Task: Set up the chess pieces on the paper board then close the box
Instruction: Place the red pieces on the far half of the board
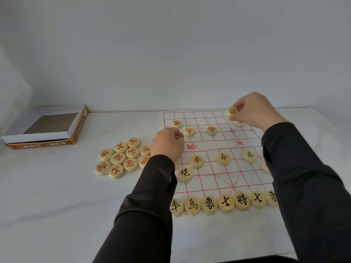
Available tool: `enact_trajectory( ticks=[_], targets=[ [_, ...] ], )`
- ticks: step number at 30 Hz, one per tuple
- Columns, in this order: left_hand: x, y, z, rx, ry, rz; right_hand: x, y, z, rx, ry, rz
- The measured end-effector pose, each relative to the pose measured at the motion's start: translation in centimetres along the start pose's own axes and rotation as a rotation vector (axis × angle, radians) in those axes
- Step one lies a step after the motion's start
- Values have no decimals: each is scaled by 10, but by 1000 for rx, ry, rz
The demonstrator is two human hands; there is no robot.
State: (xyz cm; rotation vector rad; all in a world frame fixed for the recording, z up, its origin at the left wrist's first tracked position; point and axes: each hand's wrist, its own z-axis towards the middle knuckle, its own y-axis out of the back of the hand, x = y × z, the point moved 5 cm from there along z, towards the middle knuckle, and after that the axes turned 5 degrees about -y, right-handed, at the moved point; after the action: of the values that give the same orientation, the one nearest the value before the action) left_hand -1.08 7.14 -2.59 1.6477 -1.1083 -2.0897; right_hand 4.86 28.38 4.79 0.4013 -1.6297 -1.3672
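right hand (254,110): fingers clamped on a red-marked piece (232,111), raised over the far right part of the paper board (224,141). left hand (168,144): fingers curled together at the board's left edge; contents not discernible. open box (47,126) lies far left of the board.

Red-gridded paper board (212,147) part-filled with round wooden pieces, loose red-marked pieces (121,158) clustered left, open box (48,126) far left
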Motion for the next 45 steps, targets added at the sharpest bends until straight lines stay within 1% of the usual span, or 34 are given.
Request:
enact_trajectory(
  ticks=[4, 6, 8, 10, 12, 16, 27, 32, 36, 42, 45],
  targets=[
    [-3, -2, 0, 7, -23, 10, -40, -9, 8, -14, -237, -52],
    [-3, -1, -1, 9, -31, 12, -51, -15, 9, 0, -301, -84],
    [-3, -1, -1, 11, -33, 11, -54, -20, 8, 35, -319, -126],
    [-3, -1, -1, 14, -36, 15, -50, -26, 8, 83, -305, -155],
    [-3, -2, -1, 19, -41, 22, -45, -32, 7, 92, -265, -151],
    [-2, -3, 0, 21, -42, 23, -40, -45, 2, 68, -209, -109],
    [-2, -2, 1, 9, -45, 24, -39, -48, 2, 18, -222, -110],
    [-3, 0, 2, -5, -50, 18, -32, -44, -2, -10, -200, -158],
    [-3, 5, 0, -12, -55, 11, -5, -34, -5, -55, -95, -228],
    [4, 39, -3, -114, -26, 26, 50, -48, -21, -9, 75, -242],
    [11, 55, -3, -115, -5, 55, 73, -60, -30, 23, 132, -233]
  ],
)
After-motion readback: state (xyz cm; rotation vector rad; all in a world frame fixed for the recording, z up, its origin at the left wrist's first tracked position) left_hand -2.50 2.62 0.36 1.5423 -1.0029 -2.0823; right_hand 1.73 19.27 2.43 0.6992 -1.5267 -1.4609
